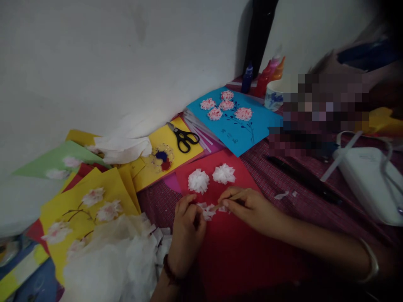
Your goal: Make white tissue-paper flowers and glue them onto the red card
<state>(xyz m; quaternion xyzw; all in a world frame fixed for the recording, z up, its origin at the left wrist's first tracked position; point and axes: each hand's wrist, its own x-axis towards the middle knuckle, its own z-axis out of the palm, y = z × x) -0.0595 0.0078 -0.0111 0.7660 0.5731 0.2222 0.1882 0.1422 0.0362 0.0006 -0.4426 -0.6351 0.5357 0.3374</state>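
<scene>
A red paper sheet (233, 243) lies before me with two finished-looking white tissue paper flowers, a left one (198, 181) and a right one (223, 173). Below them is a smaller cluster of white tissue pieces (208, 212) on the same sheet. My right hand (248, 207) pinches a thin brown stick (237, 195), its tip angled down at the cluster. On the cluster's left side, my left hand (189, 220) has its fingers curled in, close against the tissue; whatever is between the fingertips is hidden.
Behind are black scissors (185, 138) on yellow paper with blue and red paint, a blue flower card (233, 121), paint bottles (262, 79) and a patterned cup (273, 95). Crumpled white tissue (110, 256) and yellow flower cards (91, 205) lie left; a white device (371, 180) sits right.
</scene>
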